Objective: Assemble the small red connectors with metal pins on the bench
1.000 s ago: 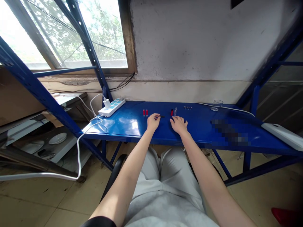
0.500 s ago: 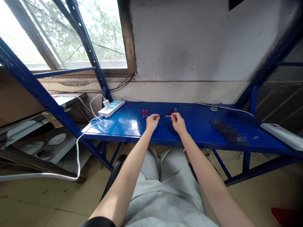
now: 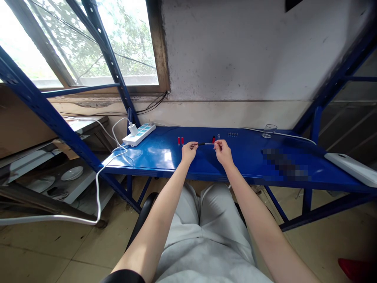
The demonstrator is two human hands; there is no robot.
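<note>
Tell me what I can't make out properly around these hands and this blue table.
All in the head view:
- Slim rod: its ends, covered by the left hand and right hand.
- Row of tiny pieces: too small to identify.
- Dark object: blurred by pixelation.
- White flat object: cut off by the right edge.

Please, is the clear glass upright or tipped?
Upright: the clear glass stands on its base on the blue table, round rim uppermost.
</note>
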